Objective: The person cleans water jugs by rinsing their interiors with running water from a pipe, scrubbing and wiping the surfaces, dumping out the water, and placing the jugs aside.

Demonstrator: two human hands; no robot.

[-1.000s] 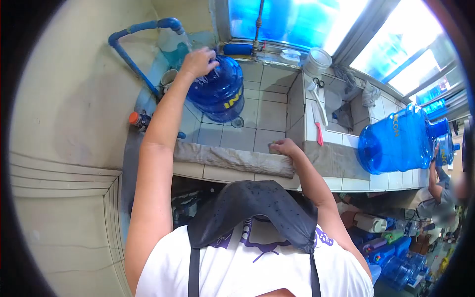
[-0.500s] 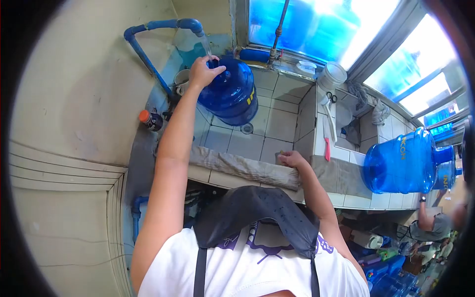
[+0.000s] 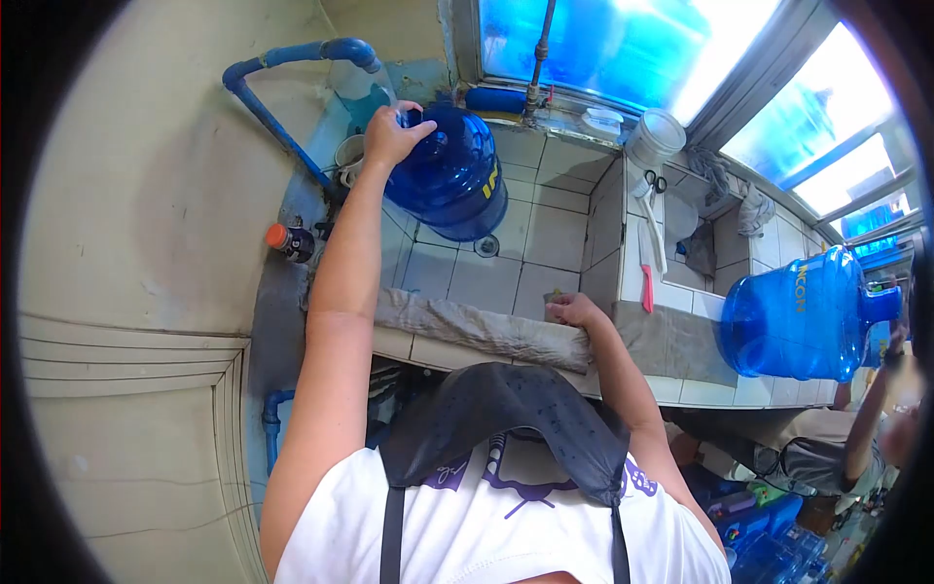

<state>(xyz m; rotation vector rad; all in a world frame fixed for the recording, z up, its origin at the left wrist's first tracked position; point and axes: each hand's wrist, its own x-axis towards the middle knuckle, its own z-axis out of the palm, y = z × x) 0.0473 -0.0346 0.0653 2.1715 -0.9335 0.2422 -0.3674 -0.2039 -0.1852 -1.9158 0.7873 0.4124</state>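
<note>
A big blue water jug (image 3: 443,185) stands, slightly tilted as I see it, in a white-tiled basin (image 3: 443,268). My left hand (image 3: 392,138) is at the jug's neck, thumb and fingers closed around the mouth. Water runs from a blue pipe spout (image 3: 362,56) down to that mouth, partly hidden by my fingers. My right hand (image 3: 574,310) rests at the basin's front edge beside a rolled grey cloth (image 3: 477,326). Its fingers are bent together over a small greenish-brown piece, too small to name.
Another blue jug (image 3: 793,316) lies on its side on the tiled counter at right, near a co-worker (image 3: 822,448). Scissors (image 3: 654,181), a pink-handled tool (image 3: 647,287) and a white bucket (image 3: 656,136) sit on the ledge. An orange-capped bottle (image 3: 289,240) is at left.
Both my hands keep their places while the view shifts a little. At right, the co-worker has come closer to the lying jug, with an arm raised near its neck.
</note>
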